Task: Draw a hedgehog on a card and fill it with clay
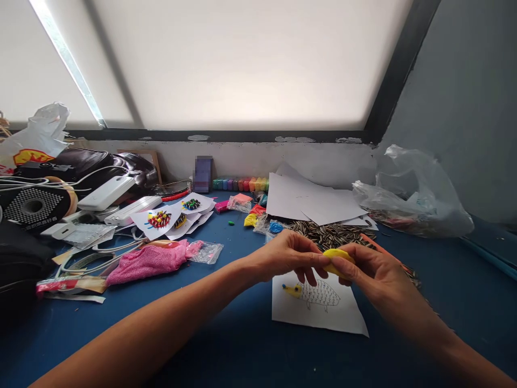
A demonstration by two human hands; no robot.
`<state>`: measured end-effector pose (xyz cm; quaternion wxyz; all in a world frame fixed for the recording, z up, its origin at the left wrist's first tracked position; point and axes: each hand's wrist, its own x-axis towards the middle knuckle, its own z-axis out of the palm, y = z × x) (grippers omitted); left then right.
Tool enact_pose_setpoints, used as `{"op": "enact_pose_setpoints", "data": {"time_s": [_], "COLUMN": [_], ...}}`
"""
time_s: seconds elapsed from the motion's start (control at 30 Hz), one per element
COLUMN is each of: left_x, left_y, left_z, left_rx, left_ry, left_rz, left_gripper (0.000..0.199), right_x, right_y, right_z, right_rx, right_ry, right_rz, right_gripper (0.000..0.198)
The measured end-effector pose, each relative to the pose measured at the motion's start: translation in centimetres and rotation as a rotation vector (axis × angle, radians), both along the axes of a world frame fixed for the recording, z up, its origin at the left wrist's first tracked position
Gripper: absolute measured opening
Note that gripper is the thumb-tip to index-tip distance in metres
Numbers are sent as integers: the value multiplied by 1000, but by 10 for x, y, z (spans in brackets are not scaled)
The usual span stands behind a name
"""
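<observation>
A flattened piece of yellow modelling clay (337, 260) is pinched between both hands above a sheet of white paper (323, 319). My left hand (291, 255) has thumb and forefinger at its left edge, other fingers curled below. My right hand (369, 268) grips it from the right, thumb on the near face. The paper beneath carries a pen drawing of a hedgehog (321, 293). Its snout is covered in yellow clay, with a blue tip and a dark eye. My left fingers overlap the top of the drawing.
Behind the hands lie sunflower seeds (323, 230) and white sheets (311, 196). Small clay packets (250, 220) sit left of them. Finished clay-and-seed pictures (159, 220), a pink cloth (149, 262) and white power banks (107, 193) crowd the left. A plastic bag (420, 194) stands right.
</observation>
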<state>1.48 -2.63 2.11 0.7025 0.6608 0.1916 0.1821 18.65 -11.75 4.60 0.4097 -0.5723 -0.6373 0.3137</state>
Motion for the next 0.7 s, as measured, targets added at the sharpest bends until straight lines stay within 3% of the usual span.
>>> {"op": "enact_pose_setpoints", "data": {"time_s": [0.13, 0.27, 0.43, 0.5, 0.6, 0.7], "left_x": [-1, 0, 5, 8, 10, 10], "left_y": [2, 2, -5, -7, -7, -3], "left_z": [1, -1, 0, 1, 0, -4], "left_rx": [-16, -136, -293, -334, -360, -415], "left_ry": [-5, -42, -124, -160, -216, -289], "left_rz": [-9, 48, -190, -221, -148, 11], "left_gripper": [37, 39, 35, 33, 32, 32], "right_x": [3, 6, 8, 10, 13, 15], "right_y": [0, 1, 0, -1, -2, -2], "right_z": [-2, -7, -11, -11, -12, -14], "right_rx": [34, 60, 4, -10, -28, -44], "right_ry": [47, 135, 176, 167, 159, 214], "right_rz": [-47, -12, 106, 117, 128, 112], "right_gripper": [30, 22, 15, 14, 23, 42]}}
